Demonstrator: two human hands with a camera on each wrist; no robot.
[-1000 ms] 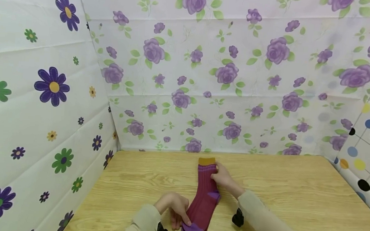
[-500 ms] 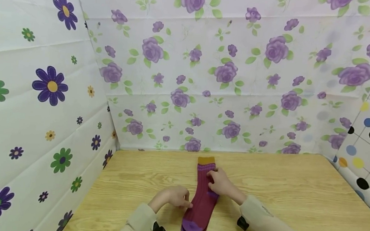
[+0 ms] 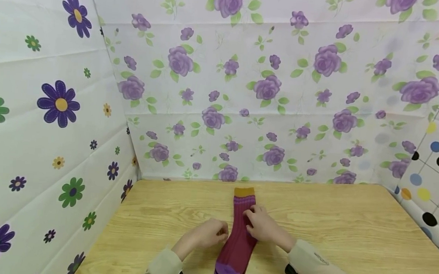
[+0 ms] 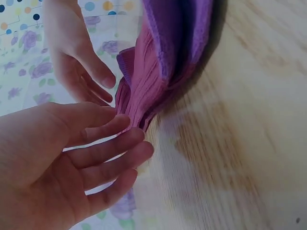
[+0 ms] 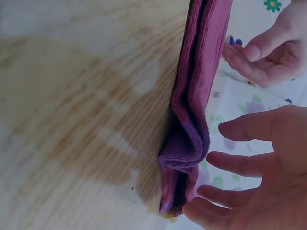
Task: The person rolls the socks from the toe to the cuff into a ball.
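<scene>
Left hand (image 3: 212, 233) has been moved off the toes of the stacked, purple-toed maroon ribbed-knit socks (image 3: 237, 250); its and the right hand (image 3: 264, 227)'s fingers are loosely bent, nothing gripped, pair seemingly settled flat.

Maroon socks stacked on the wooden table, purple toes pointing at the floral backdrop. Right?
Direction's wrong: the purple toes point toward the person, and the mustard cuff is nearest the floral backdrop, per the head view. Maroon socks stacked on the wooden table: correct.
</scene>
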